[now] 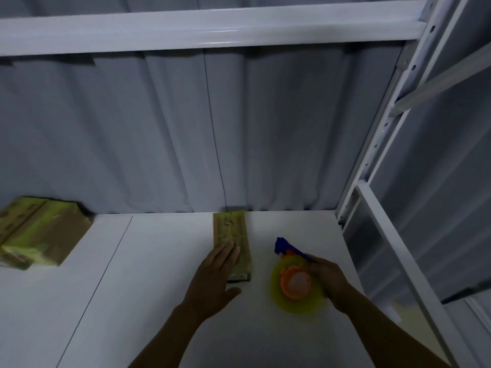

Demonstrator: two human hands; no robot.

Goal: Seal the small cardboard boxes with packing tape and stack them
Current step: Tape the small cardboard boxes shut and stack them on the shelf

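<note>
A white table (159, 288) stands in a dim room, backed by a grey curtain (172, 128) and framed by a white metal rack (212, 30). A small flat cardboard box (233, 232) lies mid-table, its far end by the curtain. The left hand (215, 277) rests on its near end with fingers straight. Just right of the box, the right hand (328, 277) grips a tape dispenser (292, 282) carrying a yellow roll. A pile of boxes (45, 232) sits far left, well apart.
</note>
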